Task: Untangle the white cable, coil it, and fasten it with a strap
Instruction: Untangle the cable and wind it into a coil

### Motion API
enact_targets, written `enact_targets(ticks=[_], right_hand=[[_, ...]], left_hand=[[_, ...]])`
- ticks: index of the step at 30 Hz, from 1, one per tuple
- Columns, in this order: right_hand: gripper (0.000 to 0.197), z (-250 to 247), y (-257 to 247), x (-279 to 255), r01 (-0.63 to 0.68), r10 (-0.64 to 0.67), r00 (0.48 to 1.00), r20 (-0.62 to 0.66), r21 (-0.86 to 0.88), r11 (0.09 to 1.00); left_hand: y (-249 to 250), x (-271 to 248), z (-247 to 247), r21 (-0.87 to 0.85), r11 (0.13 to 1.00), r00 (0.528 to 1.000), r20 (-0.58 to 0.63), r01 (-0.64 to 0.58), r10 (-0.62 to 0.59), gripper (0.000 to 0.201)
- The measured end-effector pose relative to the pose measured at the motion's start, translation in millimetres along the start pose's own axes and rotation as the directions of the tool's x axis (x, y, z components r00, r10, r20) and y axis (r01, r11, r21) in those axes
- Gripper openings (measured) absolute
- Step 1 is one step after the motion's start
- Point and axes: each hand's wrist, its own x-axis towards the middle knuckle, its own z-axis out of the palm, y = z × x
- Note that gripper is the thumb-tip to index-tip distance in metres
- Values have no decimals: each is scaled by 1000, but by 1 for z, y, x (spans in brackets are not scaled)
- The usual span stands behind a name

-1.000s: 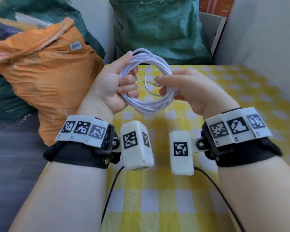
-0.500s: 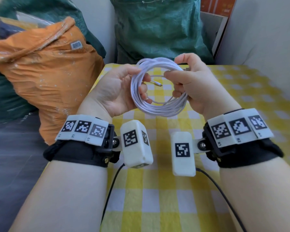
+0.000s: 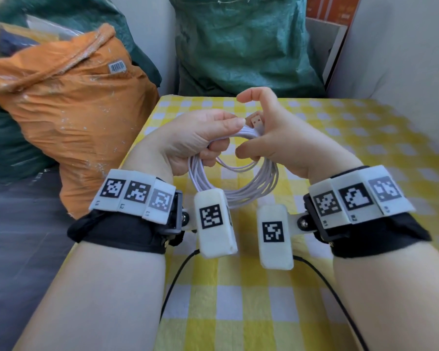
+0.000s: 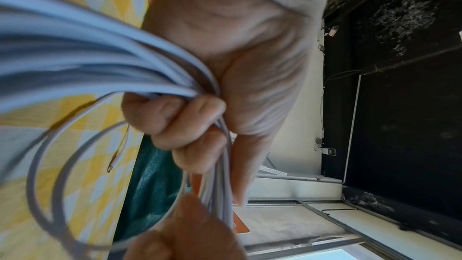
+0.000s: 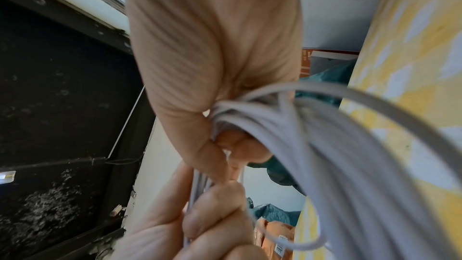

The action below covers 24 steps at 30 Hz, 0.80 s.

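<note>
White cable [image 3: 249,183] already untangled and coiled, held above checked tablecloth [image 3: 365,138]; left hand [image 3: 195,138] fisted round bundle top, right hand [image 3: 276,138] pinching same strands beside USB plug [image 3: 257,120] (index raised); strap not visible, fastening left

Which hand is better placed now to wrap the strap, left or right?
Probably the right hand: its index finger and thumb are free. The left hand grips the coiled white cable, so it should keep holding. No strap is clearly visible.
</note>
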Motion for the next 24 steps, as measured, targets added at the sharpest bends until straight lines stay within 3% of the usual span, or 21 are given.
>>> enact_targets(ticks=[2,4,6,10,15,17,21,24], right_hand=[[56,-3,1,1,-12,16,999,-44,78,997],[28,-5,2,2,13,-10,1000,-29,114,993],[13,-5,4,2,23,-18,999,-39,122,992],[9,-4,5,4,15,-13,998,-67,22,1000],[8,-2,2,1,47,-41,999,28,-240,970],[17,-1,0,1,36,-23,998,52,-260,965],[68,0,0,3,2,19,998,64,-313,950],[71,-3,-2,2,-11,21,999,37,-259,966]], left_hand=[[0,1,0,-50,997,997,-58,-57,54,17],[1,3,0,-103,989,988,-123,-106,93,19],[1,4,-1,-146,980,981,-156,-135,112,20],[1,1,-4,-175,978,990,-108,-110,92,21],[3,-3,4,-55,998,997,-78,11,-15,26],[5,-3,6,-33,998,996,-66,61,-63,33],[3,2,3,-1,993,993,6,120,-120,51],[3,1,1,-55,988,988,54,147,-144,41]])
